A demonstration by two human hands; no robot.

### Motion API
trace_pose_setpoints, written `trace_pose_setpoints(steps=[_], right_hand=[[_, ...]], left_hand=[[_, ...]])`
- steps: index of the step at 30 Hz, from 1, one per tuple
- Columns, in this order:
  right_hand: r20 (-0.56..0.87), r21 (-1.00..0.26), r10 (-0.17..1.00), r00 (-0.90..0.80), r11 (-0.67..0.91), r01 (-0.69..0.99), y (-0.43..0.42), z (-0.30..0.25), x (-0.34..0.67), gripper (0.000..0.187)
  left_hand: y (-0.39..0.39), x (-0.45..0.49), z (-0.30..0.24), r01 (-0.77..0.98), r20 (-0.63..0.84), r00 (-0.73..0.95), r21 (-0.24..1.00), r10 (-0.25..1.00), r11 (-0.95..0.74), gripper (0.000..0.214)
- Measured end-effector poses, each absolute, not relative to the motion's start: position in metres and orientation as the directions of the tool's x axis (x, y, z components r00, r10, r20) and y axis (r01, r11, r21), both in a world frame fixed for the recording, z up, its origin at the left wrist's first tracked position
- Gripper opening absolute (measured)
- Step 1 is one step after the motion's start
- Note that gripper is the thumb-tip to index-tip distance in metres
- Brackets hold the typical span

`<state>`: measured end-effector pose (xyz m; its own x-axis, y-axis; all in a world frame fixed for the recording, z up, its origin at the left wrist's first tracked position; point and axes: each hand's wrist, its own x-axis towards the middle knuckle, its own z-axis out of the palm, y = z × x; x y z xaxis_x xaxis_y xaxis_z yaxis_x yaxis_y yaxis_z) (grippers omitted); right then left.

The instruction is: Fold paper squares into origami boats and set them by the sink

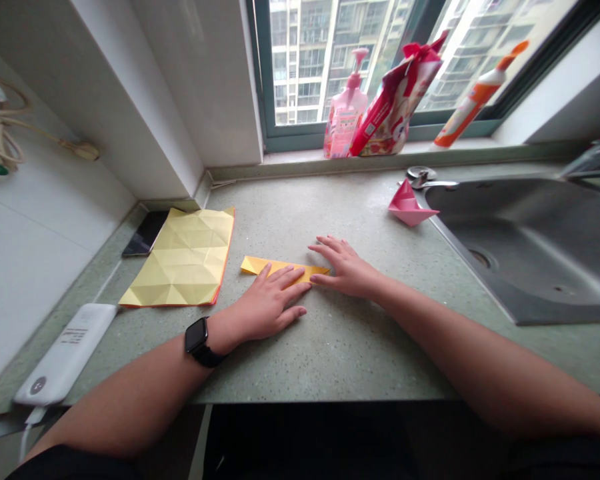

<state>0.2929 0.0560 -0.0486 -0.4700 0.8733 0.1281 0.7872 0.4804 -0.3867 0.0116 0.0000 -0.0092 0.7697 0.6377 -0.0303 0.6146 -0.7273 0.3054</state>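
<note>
My open left hand (269, 301) and right hand (344, 268) pressed a folded yellow paper strip (251, 265); a creased yellow sheet (180, 257) lay flat nearby, a pink paper boat (407, 205) already finished.

Black smartwatch (197, 336) on left wrist (219, 331), square dark face, wide black strap. Left hand (267, 303) and right hand (343, 270) bare; left forearm (130, 393) and right forearm (455, 350) bare too. Dark clothing (75, 465) at lower left of frame, along bottom edge.
</note>
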Motion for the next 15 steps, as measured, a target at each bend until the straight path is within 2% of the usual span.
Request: trace_pose_setpoints(steps=[11, 15], right_hand=[[-0.052, -0.386, 0.911, -0.408, 0.359, 0.850, 0.075, -0.043, 0.309, 0.093], [-0.054, -0.391, 0.920, -0.389, 0.339, 0.855, 0.085, -0.041, 0.328, 0.091]], left_hand=[[-0.001, 0.012, -0.007, 0.643, -0.077, 0.754, 0.289, 0.653, -0.709, 0.056], [-0.001, 0.012, -0.006, 0.638, -0.063, 0.756, 0.295, 0.651, -0.712, 0.056]])
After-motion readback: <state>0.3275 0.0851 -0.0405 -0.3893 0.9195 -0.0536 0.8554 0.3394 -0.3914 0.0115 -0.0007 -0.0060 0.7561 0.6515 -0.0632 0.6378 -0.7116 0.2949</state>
